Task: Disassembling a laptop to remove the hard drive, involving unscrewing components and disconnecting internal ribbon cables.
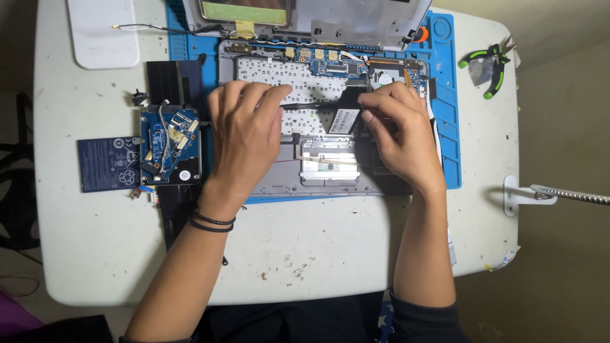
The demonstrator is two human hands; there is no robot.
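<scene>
Blue mat (448,95) carries the opened laptop (318,127) mid-table. Left hand (244,136) lies flat, fingers spread, on its left half; right hand (400,130) pinches a black strip (318,105) there. Bare white table (305,254) lies free along the near edge.

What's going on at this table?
A person has an opened laptop on a blue mat, its insides exposed. The left hand rests flat on the bare keyboard backing, and the right hand presses its fingers beside a white label above the touchpad. A removed blue board lies to the left, and green-handled pliers sit at the far right.
</scene>
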